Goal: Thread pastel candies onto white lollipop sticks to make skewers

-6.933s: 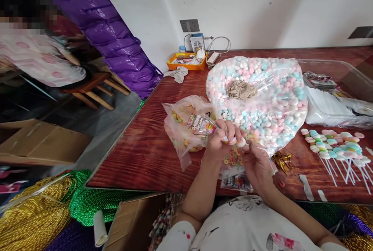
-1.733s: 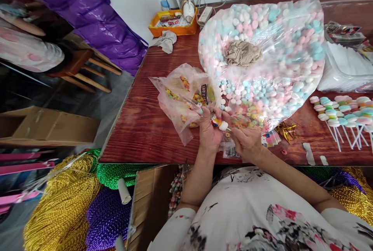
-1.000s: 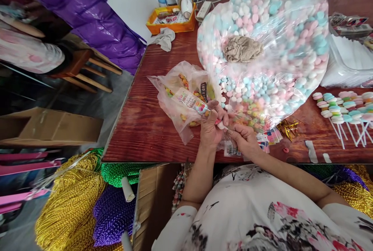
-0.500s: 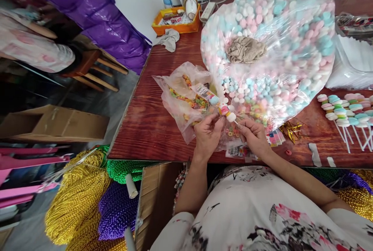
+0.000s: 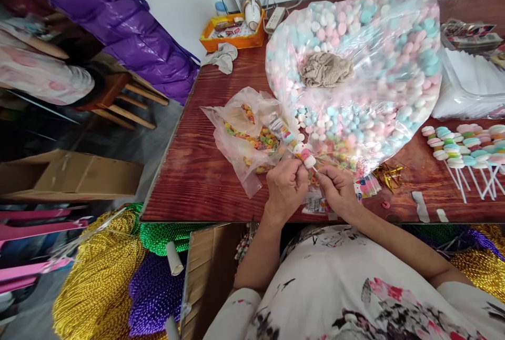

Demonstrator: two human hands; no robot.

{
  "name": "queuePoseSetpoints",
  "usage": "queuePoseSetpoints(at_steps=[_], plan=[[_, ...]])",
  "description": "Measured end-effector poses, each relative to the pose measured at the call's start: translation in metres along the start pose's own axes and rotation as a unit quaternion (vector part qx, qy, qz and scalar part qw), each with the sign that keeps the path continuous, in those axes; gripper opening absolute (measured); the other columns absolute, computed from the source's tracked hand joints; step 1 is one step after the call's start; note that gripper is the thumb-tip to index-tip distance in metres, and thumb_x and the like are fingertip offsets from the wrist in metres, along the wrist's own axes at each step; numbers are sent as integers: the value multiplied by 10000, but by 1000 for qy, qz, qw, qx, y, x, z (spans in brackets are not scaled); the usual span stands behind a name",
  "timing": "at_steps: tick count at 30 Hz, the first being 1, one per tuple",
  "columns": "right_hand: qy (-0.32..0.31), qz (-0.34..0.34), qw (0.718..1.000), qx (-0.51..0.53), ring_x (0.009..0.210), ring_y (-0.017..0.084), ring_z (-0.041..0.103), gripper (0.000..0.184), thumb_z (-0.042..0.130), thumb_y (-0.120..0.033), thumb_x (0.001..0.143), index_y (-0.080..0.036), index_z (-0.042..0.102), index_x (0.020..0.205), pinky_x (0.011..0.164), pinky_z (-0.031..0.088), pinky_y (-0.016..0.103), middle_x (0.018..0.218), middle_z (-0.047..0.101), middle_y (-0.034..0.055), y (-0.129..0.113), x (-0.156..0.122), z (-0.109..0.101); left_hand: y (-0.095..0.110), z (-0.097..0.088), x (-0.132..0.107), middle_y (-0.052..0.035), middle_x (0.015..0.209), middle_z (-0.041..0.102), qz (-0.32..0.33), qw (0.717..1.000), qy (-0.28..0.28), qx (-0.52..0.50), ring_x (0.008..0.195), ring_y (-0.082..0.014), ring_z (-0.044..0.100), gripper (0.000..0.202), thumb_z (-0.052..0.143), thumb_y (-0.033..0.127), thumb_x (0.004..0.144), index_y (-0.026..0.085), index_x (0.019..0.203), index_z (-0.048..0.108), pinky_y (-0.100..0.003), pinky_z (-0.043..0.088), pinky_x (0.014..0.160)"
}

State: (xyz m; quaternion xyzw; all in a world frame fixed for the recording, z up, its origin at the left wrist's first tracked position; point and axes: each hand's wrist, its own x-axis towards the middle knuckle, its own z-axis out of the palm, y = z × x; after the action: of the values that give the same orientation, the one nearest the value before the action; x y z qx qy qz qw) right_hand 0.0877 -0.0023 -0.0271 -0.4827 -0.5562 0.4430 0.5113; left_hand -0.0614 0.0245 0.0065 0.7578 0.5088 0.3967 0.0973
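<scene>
My left hand (image 5: 286, 187) and my right hand (image 5: 337, 190) meet near the front edge of a red-brown table (image 5: 197, 171). Both pinch a candy skewer (image 5: 298, 145) with stacked pastel sweets, its top inside a narrow printed clear wrapper that points up and left. Just beyond lies a small clear bag of coloured ring candies (image 5: 248, 137). Behind it is a large clear bag of pink, blue and white marshmallow sweets (image 5: 355, 66) with a beige cloth (image 5: 325, 69) on top.
Finished candy skewers (image 5: 461, 148) lie at the right, with gold twist ties (image 5: 389, 177) and printed wrappers (image 5: 366, 187) nearer me. An orange tray (image 5: 232, 29) and a white device stand at the back. Another person (image 5: 39, 71) sits at left. Bead strings (image 5: 102, 271) and boxes lie below.
The wrapper has slid further down over the skewer and my hands have drawn closer together at its lower end. The view has shifted slightly.
</scene>
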Motion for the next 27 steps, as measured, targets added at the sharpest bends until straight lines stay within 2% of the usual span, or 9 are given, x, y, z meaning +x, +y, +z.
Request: queuePoseSetpoints(at_steps=[3, 6, 11, 14, 16, 19, 22, 24, 27], plan=[[-3, -12, 1000, -18, 551, 124, 426, 264, 511, -332, 958, -204, 583, 739, 542, 332, 260, 568, 482, -30, -2, 1, -2, 4, 6, -10, -9, 618, 530, 34, 999, -7, 32, 608, -159, 488, 194, 521, 147, 844, 204, 659, 538, -293, 351, 620], [-15, -78, 993, -85, 564, 121, 460, 239, 477, -264, 962, -203, 580, 755, 577, 342, 265, 619, 537, -16, -4, 4, -6, 6, 9, -20, -6, 609, 528, 41, 999, -4, 26, 601, -157, 488, 173, 534, 153, 828, 209, 665, 537, -290, 349, 609], [-38, -227, 928, -293, 532, 124, 417, 213, 478, -154, 901, -207, 501, 696, 576, 251, 298, 571, 497, -16, -2, 10, -9, 3, 6, -22, 4, 621, 531, 37, 999, 28, 0, 591, -145, 489, 143, 529, 129, 817, 211, 704, 556, -276, 367, 602], [-30, -260, 900, -349, 521, 128, 394, 199, 482, -158, 884, -207, 503, 693, 568, 224, 309, 557, 489, -13, 1, 11, -6, 3, 3, -18, 1, 633, 541, 33, 999, 39, 10, 599, -145, 495, 142, 529, 130, 820, 211, 705, 554, -276, 376, 609], [-29, -264, 896, -355, 514, 127, 381, 206, 475, -164, 878, -207, 505, 679, 564, 227, 309, 548, 485, -13, 2, 11, -5, 5, 2, -17, -3, 627, 541, 48, 998, 33, 35, 601, -150, 493, 151, 533, 131, 811, 209, 683, 539, -287, 367, 611], [-39, -238, 921, -307, 510, 117, 374, 224, 480, -168, 867, -207, 501, 648, 564, 253, 293, 539, 476, -19, 0, 10, -7, 8, 4, -20, -15, 616, 538, 72, 994, 20, 79, 611, -163, 495, 158, 546, 129, 787, 208, 653, 524, -304, 338, 603], [-58, -149, 972, -170, 529, 112, 409, 236, 495, -210, 884, -204, 539, 652, 563, 297, 272, 555, 499, -18, -6, 12, -8, 8, 11, -27, -15, 597, 525, 59, 996, 23, 69, 601, -165, 491, 156, 567, 137, 766, 207, 632, 529, -304, 328, 593], [-63, -57, 995, -42, 551, 118, 438, 220, 508, -269, 895, -202, 586, 701, 560, 336, 262, 582, 522, -15, -11, 14, -5, 8, 20, -34, -9, 586, 524, 30, 999, 16, 14, 583, -155, 488, 163, 584, 156, 766, 208, 618, 538, -294, 344, 589], [-52, 23, 995, 80, 581, 126, 464, 217, 533, -337, 888, -199, 617, 743, 564, 382, 263, 610, 540, -12, -17, 18, -1, 9, 34, -46, -1, 576, 545, -5, 993, -9, -114, 561, -141, 499, 197, 596, 190, 792, 207, 601, 551, -276, 378, 573]])
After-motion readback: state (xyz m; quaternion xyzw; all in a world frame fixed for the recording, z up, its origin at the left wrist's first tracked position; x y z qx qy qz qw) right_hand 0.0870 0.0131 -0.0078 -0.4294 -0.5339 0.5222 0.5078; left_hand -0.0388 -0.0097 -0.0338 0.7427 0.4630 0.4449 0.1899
